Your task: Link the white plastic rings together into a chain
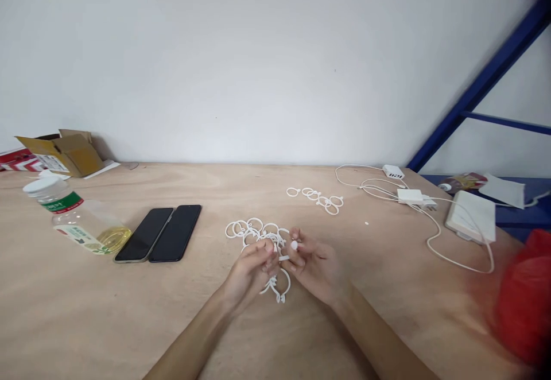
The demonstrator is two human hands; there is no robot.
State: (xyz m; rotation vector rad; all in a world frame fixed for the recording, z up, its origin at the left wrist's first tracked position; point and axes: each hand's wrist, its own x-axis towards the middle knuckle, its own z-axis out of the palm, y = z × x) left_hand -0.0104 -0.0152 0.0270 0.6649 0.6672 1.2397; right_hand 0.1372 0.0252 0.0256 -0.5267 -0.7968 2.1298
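Observation:
My left hand (249, 271) is closed in a pinch on a white plastic ring (284, 258), part of which shows between my two hands. My right hand (321, 265) faces it with its thumb and fingers closed on a small round white piece (294, 245). Whether that piece joins the ring is not clear. Behind and under my fingers lies a pile of white rings (255, 225) with small eyelets, partly hidden by my hands. More rings (278, 288) lie just below, close to my wrists. Farther back sits a separate group of several white rings (310, 193).
Left of the pile are two dark phones (175, 233), a tilted bottle with yellow liquid (80, 219) and an opened carton (71, 153). To the right lie white cables with an adapter (410, 197), a white box (471, 216) and a red bag (527, 299). A blue frame (477, 84) rises behind.

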